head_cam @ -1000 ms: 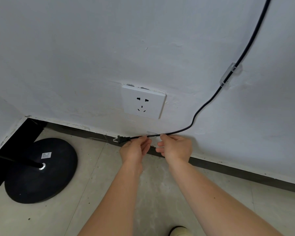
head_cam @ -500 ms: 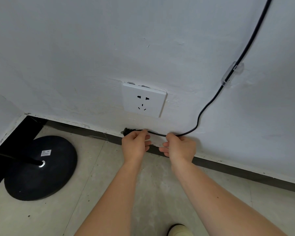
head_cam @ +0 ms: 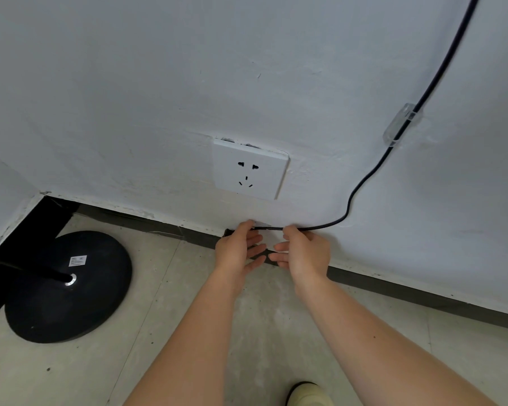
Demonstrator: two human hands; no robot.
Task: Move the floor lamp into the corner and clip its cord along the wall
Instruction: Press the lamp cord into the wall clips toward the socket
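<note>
The floor lamp's round black base (head_cam: 68, 288) stands on the floor in the corner at the left, its black pole (head_cam: 18, 266) leaning out of view. The black cord (head_cam: 393, 150) runs down the white wall from the top right through a clear clip (head_cam: 399, 124), then bends left low on the wall. My left hand (head_cam: 238, 253) and my right hand (head_cam: 304, 253) both pinch the cord's end stretch just below the white socket (head_cam: 248, 169), over a small clear clip (head_cam: 261, 224) on the wall. The plug is mostly hidden behind my left hand.
A dark skirting strip (head_cam: 422, 297) runs along the foot of the wall. The floor is pale tile (head_cam: 159, 332). The tip of a light shoe (head_cam: 308, 394) shows at the bottom edge. A black panel (head_cam: 27, 227) meets the corner at the left.
Both hands have kept hold of the cord and drifted slightly right and up against the wall. The plug, visible left of my left hand a second ago, is now mostly covered.
</note>
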